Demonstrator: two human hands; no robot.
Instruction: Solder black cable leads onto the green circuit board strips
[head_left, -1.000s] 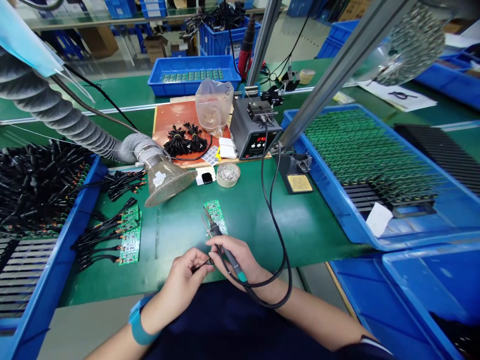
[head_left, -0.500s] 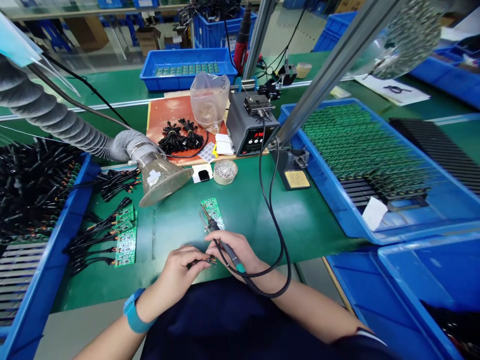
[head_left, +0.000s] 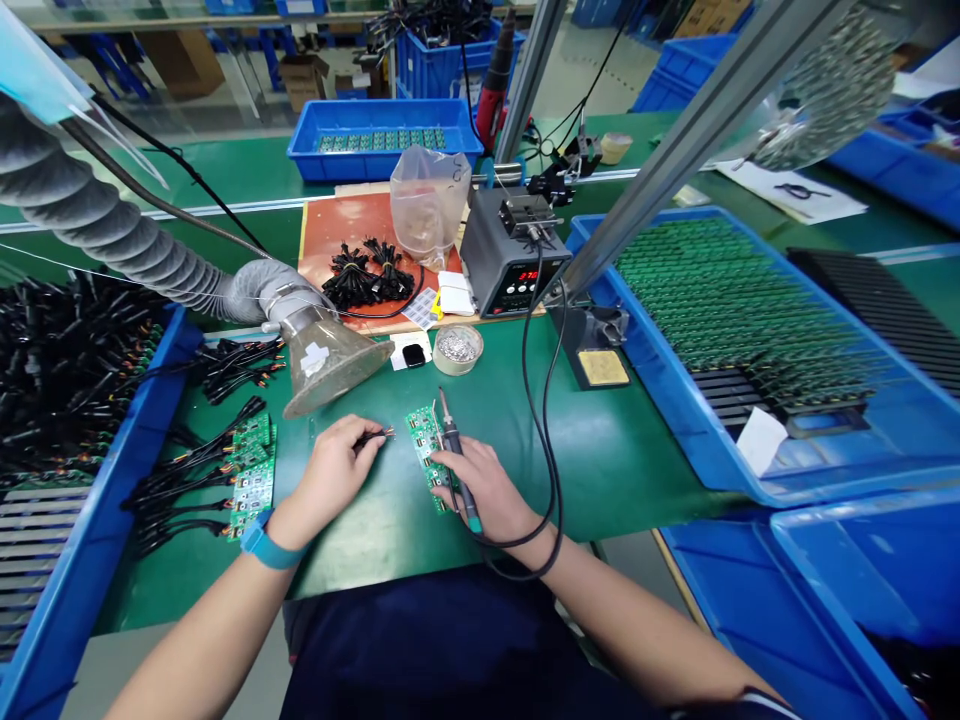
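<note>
My left hand [head_left: 334, 470] pinches a black cable [head_left: 369, 438], its bare coloured wire ends pointing right toward a green circuit board strip [head_left: 421, 440]. A small gap separates the wire ends from the board. In my right hand [head_left: 491, 490] is a soldering iron [head_left: 459, 452], its tip angled up and away over the board's right edge. The fingers of that hand lie at the board's right side; whether they touch it I cannot tell. Left of my left hand lie several boards [head_left: 255, 470] with black cables attached.
A fume extractor hood [head_left: 330, 365] hangs over the left side. Behind are a round tin [head_left: 457, 350], the soldering station [head_left: 514, 260] and the iron stand [head_left: 600, 355]. Blue bins [head_left: 161, 400] flank the bench; the iron's cord [head_left: 551, 440] loops at right.
My hands have moved apart and farther from my body. The left hand has carried the cable up and left. The iron now points up beside the board, which shows more fully.
</note>
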